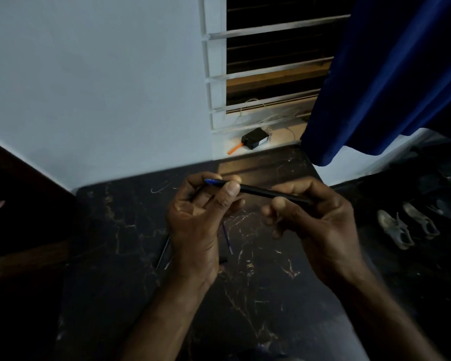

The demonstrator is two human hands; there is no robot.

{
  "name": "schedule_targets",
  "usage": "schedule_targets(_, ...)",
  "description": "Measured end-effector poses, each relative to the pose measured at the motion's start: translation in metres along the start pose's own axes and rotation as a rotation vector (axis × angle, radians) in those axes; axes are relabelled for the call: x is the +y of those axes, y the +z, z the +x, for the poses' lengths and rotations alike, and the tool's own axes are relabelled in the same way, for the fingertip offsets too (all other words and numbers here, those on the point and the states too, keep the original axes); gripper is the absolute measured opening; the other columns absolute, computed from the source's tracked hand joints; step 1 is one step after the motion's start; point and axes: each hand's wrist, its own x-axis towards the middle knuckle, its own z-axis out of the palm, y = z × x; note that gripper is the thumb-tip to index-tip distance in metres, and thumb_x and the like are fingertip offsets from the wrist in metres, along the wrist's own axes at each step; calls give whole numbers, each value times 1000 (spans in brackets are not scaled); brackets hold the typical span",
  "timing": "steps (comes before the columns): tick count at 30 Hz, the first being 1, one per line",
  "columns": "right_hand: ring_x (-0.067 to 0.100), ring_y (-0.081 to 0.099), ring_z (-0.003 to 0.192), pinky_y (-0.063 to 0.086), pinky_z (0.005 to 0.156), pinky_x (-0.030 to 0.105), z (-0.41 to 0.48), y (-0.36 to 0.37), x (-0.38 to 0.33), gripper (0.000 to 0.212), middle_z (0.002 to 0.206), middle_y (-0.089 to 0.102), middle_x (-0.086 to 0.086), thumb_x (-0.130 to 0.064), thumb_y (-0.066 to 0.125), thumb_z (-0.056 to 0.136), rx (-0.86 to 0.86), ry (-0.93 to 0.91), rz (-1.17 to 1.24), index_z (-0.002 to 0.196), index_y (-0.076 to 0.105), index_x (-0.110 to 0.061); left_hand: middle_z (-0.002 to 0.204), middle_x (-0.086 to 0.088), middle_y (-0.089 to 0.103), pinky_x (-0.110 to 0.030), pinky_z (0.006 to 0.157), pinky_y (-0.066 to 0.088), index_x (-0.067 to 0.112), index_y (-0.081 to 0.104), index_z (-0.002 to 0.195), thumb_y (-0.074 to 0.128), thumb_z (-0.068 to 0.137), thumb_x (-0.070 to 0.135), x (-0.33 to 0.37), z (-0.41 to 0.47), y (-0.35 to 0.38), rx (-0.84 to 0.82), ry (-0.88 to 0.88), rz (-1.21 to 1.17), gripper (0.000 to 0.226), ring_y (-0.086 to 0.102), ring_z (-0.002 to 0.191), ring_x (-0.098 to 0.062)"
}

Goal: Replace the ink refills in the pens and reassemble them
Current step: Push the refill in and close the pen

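Note:
A black pen (261, 191) with a blue tip end is held level above the dark marbled table (258, 282). My left hand (201, 217) pinches its blue left end between thumb and fingers. My right hand (315, 220) grips the barrel's right end. On the table below my hands lie a thin blue refill (227, 238) and two more thin pen parts (163, 252), partly hidden by my left wrist.
A black box (255, 138) and an orange stick (234, 148) lie on the window sill behind the table. A blue curtain (391, 74) hangs at the right. Shoes (406, 225) sit on the floor to the right. Dark furniture (18, 217) stands at the left.

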Motion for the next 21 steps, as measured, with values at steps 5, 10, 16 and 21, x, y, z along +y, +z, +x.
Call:
schedule_targets(5,41,63,49,52,48,37,6,-1,7,34,61,69,22,-20,58,98,-15,23,-137,82,64,10,94,-6,78,-27,66,61,18,71,88,79,78,6,-4,0,-1,11,-11,31,17,75,90,-17)
schedule_targets(10,37,69,59,54,51,41,13,-2,3,24,75,74,24,-19,66,91,-140,69,-111,107,67,-1,95,-9,76,-26,63,61,14,70,92,81,71,11,-2,2,-1,60,3,8,24,76,86,-16)
schedule_targets(16,34,64,51,51,52,36,18,-6,11,8,61,67,23,-2,63,92,-154,31,-13,87,64,5,96,-9,79,-25,62,60,13,69,92,80,76,4,-2,2,-1,67,20,35,21,76,83,-17)
schedule_targets(21,39,68,63,54,52,44,21,-9,7,23,80,74,24,-1,66,88,-154,-45,-53,111,64,3,95,-10,80,-25,60,60,13,70,92,81,72,11,0,1,2,104,33,58,23,77,79,-17)
